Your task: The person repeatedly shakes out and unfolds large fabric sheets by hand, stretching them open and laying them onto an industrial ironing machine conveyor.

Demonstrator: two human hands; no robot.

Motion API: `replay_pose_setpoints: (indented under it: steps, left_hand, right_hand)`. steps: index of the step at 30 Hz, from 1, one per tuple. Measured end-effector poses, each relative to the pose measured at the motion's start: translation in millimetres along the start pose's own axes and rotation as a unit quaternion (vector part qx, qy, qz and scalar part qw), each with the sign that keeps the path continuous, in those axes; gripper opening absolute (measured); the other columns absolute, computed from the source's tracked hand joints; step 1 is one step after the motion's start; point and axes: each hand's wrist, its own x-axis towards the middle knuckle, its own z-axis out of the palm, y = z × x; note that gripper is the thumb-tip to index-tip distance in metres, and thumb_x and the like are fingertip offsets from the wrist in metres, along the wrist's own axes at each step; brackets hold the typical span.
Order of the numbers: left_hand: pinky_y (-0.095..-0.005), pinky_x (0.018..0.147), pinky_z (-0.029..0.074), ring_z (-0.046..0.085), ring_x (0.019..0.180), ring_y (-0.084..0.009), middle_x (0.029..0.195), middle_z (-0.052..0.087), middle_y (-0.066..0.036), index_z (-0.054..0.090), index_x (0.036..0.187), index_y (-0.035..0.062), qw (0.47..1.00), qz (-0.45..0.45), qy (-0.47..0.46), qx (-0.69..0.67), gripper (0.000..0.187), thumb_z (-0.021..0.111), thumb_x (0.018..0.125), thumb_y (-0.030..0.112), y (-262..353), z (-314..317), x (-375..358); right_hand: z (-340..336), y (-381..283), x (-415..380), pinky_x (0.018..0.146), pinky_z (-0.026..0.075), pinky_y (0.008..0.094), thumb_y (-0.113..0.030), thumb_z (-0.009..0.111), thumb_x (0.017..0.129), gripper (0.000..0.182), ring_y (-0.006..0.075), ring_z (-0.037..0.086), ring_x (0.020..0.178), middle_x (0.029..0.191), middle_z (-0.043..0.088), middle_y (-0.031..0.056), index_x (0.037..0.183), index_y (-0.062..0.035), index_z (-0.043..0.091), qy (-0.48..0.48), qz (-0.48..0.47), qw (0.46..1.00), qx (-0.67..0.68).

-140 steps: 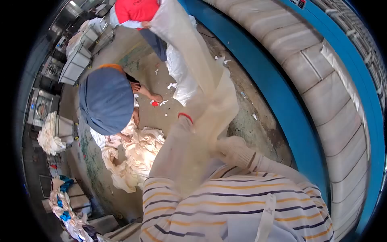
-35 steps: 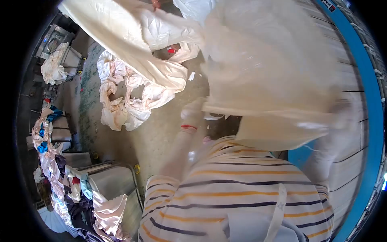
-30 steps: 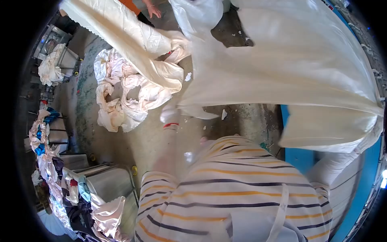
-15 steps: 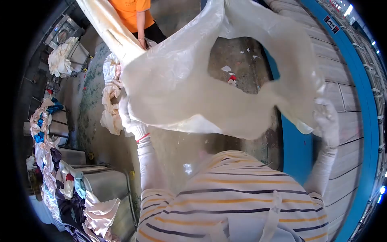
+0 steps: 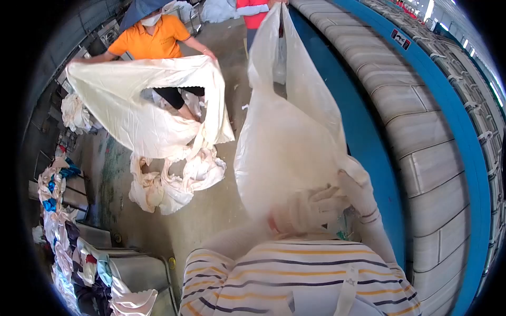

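A pale cream cloth (image 5: 290, 142) hangs in front of me, its far end held up by a person in red (image 5: 254, 10) at the top. My right hand (image 5: 352, 187), in a white glove, grips the cloth's near right edge. My left hand (image 5: 295, 210), also gloved, is at the near end of the cloth beside my right hand, close to my chest; motion smears its fingers. At the upper left, a person in an orange shirt (image 5: 153, 39) spreads another cream cloth (image 5: 132, 100) between two hands.
A machine with a padded grey belt (image 5: 416, 137) and blue frame (image 5: 387, 174) runs along the right. Crumpled cream cloths (image 5: 176, 181) lie on the floor at centre left. Carts (image 5: 139, 253) heaped with mixed fabrics (image 5: 60, 231) line the left side.
My hands have come together near my chest from wide apart, and the cloth now stretches away toward the person in red. The person in orange now holds a cloth spread out.
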Motion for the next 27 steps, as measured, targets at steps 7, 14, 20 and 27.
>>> replay_pose_setpoints:
  steps: [7,14,20,27]
  left_hand:
    - [-0.0369,0.085,0.049,0.059,0.105,-0.0269,0.108,0.062,-0.009,0.061,0.095,0.0083,0.966,-0.104,-0.191,-0.137,0.026,0.065,0.077,0.026,-8,54,-5]
    - [-0.0362,0.085,0.049,0.06,0.104,-0.0287,0.11,0.065,-0.011,0.064,0.112,0.0122,0.912,-0.324,-0.211,-0.139,0.032,0.056,0.089,0.034,-28,65,-48]
    - [-0.0327,0.082,0.051,0.066,0.093,-0.0243,0.102,0.069,-0.01,0.067,0.108,0.0087,0.853,-0.517,-0.064,-0.043,0.024,0.06,0.088,0.02,-31,80,-151]
    - [-0.0305,0.086,0.05,0.062,0.098,-0.0157,0.107,0.066,-0.011,0.06,0.117,0.0015,0.66,-0.727,0.183,0.05,0.032,0.064,0.087,0.014,-83,22,-214]
  right_hand:
    - [-117,-11,-1,0.095,0.043,0.0308,-0.017,0.053,0.093,0.035,0.0158,0.056,0.107,0.121,0.06,0.0072,0.123,-0.0012,0.057,0.24,-0.09,0.947,-0.193]
    - [-345,77,6,0.089,0.047,0.0311,-0.022,0.058,0.09,0.03,0.0187,0.062,0.098,0.104,0.069,0.0082,0.113,-0.0046,0.066,0.274,0.094,0.918,-0.271]
    - [-430,85,39,0.089,0.049,0.0391,-0.023,0.059,0.086,0.035,0.0334,0.062,0.103,0.111,0.065,0.0167,0.12,-0.0119,0.062,0.287,0.106,0.762,-0.571]
    - [-452,89,76,0.106,0.035,0.0411,-0.045,0.058,0.087,0.072,0.0343,0.037,0.132,0.147,0.035,0.0193,0.146,-0.0165,0.03,0.268,0.08,0.642,-0.713]
